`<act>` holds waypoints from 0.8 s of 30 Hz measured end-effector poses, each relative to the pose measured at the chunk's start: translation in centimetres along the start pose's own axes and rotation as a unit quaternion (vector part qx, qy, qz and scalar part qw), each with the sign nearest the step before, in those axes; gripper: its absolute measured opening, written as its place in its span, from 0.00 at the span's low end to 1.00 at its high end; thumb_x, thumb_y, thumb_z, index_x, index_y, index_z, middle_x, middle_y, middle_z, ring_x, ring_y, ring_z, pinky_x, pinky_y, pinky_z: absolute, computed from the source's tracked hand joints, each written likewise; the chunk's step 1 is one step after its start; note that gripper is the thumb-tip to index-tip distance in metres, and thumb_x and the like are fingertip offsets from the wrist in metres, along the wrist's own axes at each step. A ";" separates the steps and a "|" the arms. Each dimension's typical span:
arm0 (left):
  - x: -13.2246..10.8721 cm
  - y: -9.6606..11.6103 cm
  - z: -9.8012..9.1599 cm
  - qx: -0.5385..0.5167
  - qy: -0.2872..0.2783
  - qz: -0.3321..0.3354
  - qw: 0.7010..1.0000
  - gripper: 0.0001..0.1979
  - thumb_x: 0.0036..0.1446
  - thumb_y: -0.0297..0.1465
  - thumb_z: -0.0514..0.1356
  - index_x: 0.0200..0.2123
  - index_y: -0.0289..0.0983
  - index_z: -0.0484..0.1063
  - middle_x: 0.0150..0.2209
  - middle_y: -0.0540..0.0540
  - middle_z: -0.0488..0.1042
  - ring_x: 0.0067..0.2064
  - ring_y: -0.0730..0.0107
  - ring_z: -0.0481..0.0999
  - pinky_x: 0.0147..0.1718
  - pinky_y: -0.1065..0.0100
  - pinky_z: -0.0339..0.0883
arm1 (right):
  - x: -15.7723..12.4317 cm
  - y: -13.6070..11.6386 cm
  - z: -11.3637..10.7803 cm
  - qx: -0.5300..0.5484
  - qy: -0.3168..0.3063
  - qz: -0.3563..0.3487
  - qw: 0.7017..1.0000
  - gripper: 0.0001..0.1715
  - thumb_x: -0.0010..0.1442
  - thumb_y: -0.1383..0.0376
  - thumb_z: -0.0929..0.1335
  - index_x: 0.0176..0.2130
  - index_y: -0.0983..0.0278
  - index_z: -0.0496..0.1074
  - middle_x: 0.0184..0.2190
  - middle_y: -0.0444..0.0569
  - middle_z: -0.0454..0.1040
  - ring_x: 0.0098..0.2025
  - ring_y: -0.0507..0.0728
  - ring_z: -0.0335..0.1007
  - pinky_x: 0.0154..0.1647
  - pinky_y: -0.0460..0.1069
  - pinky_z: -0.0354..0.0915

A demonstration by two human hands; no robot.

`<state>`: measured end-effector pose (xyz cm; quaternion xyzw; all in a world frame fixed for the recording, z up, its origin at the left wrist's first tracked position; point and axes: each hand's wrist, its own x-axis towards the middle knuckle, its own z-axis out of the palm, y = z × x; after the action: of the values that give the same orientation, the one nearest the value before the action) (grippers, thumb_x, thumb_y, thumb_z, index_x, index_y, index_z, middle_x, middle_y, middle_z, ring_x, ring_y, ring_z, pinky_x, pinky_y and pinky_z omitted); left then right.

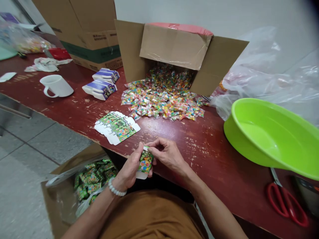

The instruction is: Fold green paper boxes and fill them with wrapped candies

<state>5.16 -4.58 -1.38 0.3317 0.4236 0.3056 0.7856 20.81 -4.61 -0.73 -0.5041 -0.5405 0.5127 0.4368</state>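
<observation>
The desk is dark red, and its paint is scratched and chipped. At its near edge, both hands hold a small green cardboard box upright. The left hand is wrapped around its side. The right hand pinches the white flap on top.

From the hands, a fanned stack of flat green boxes lies at 11 o'clock. A pile of tiny wrapped candies sits at 12 o'clock, spilling from a big carton tipped on its side. A lime green basin is at 2 o'clock, with clear plastic bags behind it. Red scissors lie at 4 o'clock. A white mug lies on its side at 10 o'clock, near some blue and white boxes.

A floor carton at 8 o'clock holds green packs. The floor has grey tiles, and the wall is pale.
</observation>
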 end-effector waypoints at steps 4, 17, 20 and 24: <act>0.2 0.0 -0.1 0.038 0.014 0.020 0.999 0.35 0.59 0.61 0.49 0.36 0.33 0.74 0.25 0.45 0.75 0.18 0.71 0.72 0.17 0.72 0.65 | 0.9 -0.3 0.0 0.091 -0.019 0.061 0.994 0.10 0.56 0.59 0.72 0.34 0.64 0.72 0.23 0.43 0.75 0.17 0.51 0.70 0.18 0.44 0.64; 0.7 -0.2 -0.4 0.026 0.039 0.024 0.999 0.32 0.59 0.58 0.54 0.50 0.37 0.71 0.22 0.49 0.74 0.16 0.69 0.72 0.14 0.71 0.65 | -0.4 0.1 0.1 -0.028 -0.050 -0.121 0.991 0.07 0.64 0.60 0.69 0.37 0.60 0.75 0.49 0.48 0.77 0.38 0.52 0.74 0.36 0.47 0.71; 0.8 0.0 -0.1 -0.011 0.033 0.038 0.999 0.30 0.59 0.55 0.58 0.55 0.41 0.67 0.27 0.49 0.76 0.19 0.68 0.74 0.18 0.69 0.69 | 1.1 0.7 -1.5 -0.101 -0.060 -0.153 0.981 0.06 0.65 0.61 0.68 0.39 0.60 0.76 0.44 0.47 0.78 0.43 0.54 0.74 0.43 0.49 0.70; 0.8 0.9 -0.5 -0.054 0.032 0.056 0.996 0.23 0.55 0.45 0.67 0.49 0.40 0.69 0.36 0.46 0.79 0.31 0.65 0.79 0.31 0.65 0.76 | 5.5 1.6 -6.2 -0.314 0.123 -0.145 0.930 0.10 0.65 0.63 0.67 0.45 0.63 0.75 0.45 0.52 0.77 0.47 0.58 0.72 0.50 0.52 0.66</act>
<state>4.92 -3.30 -1.22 0.3021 0.4120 0.3816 0.7704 26.47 1.50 -1.99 -0.5909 -0.6830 0.1815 0.3891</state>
